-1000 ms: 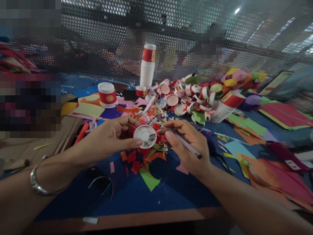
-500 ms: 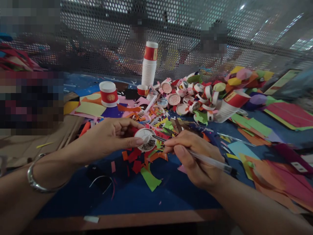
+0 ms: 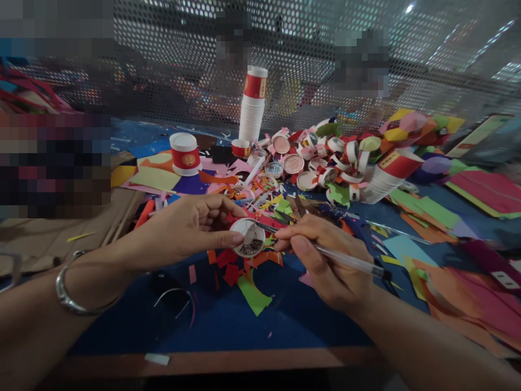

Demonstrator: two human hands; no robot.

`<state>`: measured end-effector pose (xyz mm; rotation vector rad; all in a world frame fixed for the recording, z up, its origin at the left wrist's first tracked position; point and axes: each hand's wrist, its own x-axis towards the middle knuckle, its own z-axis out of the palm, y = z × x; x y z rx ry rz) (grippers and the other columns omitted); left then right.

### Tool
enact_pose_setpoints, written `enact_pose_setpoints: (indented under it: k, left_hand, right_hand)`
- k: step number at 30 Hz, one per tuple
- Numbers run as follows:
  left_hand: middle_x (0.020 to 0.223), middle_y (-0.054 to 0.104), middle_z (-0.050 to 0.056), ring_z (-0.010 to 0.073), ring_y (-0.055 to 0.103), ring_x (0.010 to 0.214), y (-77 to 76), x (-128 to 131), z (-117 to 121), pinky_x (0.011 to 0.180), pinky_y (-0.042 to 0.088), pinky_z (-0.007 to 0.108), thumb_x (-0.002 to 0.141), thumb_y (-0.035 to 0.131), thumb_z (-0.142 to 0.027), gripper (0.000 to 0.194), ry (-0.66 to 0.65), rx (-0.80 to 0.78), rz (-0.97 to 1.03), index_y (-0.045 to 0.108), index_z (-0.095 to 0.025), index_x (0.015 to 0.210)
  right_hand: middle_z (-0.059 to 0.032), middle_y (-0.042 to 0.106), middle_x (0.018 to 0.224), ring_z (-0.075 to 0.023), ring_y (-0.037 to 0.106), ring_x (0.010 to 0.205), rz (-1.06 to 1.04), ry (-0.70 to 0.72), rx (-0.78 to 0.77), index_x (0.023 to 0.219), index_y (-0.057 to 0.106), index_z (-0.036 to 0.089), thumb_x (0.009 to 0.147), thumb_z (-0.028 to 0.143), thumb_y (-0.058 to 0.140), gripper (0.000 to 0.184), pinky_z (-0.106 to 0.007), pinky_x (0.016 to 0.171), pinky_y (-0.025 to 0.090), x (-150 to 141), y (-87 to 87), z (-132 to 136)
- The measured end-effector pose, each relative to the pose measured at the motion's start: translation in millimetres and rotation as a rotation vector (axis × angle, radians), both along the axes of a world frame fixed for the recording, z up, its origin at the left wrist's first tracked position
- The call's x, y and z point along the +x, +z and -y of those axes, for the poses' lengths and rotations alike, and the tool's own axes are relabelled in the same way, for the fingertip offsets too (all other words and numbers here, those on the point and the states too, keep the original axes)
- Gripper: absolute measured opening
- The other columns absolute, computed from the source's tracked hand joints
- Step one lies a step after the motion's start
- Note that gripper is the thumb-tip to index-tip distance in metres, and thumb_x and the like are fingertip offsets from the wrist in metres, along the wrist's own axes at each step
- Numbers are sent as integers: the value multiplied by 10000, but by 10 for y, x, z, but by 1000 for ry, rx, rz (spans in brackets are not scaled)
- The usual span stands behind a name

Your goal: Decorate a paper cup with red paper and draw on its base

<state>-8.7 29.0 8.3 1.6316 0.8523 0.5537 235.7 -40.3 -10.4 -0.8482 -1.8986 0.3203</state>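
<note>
My left hand (image 3: 199, 225) is closed on a small white paper-cup base (image 3: 247, 248), thumb over its near left rim and fingers behind it. Lines divide the disc's face, and its lower part looks dark and patterned. In my right hand (image 3: 331, 255) is a slim pen-like tool (image 3: 353, 259) with a clear barrel and a black end, pinched between thumb and fingers. Its thin dark metal tip reaches the disc's upper edge; whether it is a blade or a nib I cannot tell. Coloured paper scraps (image 3: 254, 293) lie beneath both hands.
A tall stack of red-and-white paper cups (image 3: 251, 117) and a short cup (image 3: 185, 155) stand behind. To their right is a heap of cup bases (image 3: 293, 163) beside a tilted cup stack (image 3: 391, 174). Coloured sheets (image 3: 459, 304) cover the right. A perforated metal screen (image 3: 297, 60) rises behind.
The tool's tip has moved from the middle of the disc to its upper edge. The view has shifted slightly, so everything appears a little further right. Both hands keep their hold.
</note>
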Motion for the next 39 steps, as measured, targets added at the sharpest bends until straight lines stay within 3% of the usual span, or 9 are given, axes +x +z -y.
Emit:
enact_pose_setpoints:
  k: [5, 18, 31, 36, 39]
  left_hand:
    - [1004, 783, 53, 176, 731, 911, -21, 7, 3, 828, 580, 294, 831, 799, -344, 331, 39, 20, -10, 671, -189, 1093]
    - [999, 776, 55, 175, 732, 904, -32, 33, 49, 814, 590, 297, 848, 790, -342, 324, -20, 20, -6, 671, -187, 1107]
    - [977, 775, 39, 140, 728, 913, -58, 71, 70, 805, 578, 234, 845, 800, -297, 326, 40, 11, 28, 677, -177, 1122]
    - [1000, 785, 50, 165, 747, 923, -96, 79, 81, 808, 600, 261, 835, 810, -315, 322, -16, -27, 59, 681, -172, 1093]
    - [1009, 793, 55, 161, 751, 920, -92, 84, 92, 800, 600, 248, 839, 805, -299, 336, 33, -3, 67, 677, -168, 1121]
  right_hand:
    - [-45, 763, 838, -179, 685, 720, 12, 14, 17, 1052, 720, 206, 962, 138, 554, 201, -353, 673, 553, -12, 27, 5]
    - [-56, 740, 798, -172, 663, 706, -21, 24, 20, 1034, 724, 177, 948, 115, 557, 198, -363, 663, 538, 9, 22, 26]
    - [-70, 743, 802, -174, 668, 699, -12, 44, 47, 1029, 716, 135, 929, 87, 561, 191, -366, 667, 537, 5, 25, 21]
    - [-69, 730, 776, -174, 663, 681, -34, 59, 76, 1035, 729, 123, 920, 71, 566, 206, -357, 645, 526, 18, 10, 16]
    - [-78, 739, 793, -174, 665, 692, -24, 55, 71, 1025, 727, 109, 914, 61, 563, 204, -357, 653, 531, 19, 13, 24]
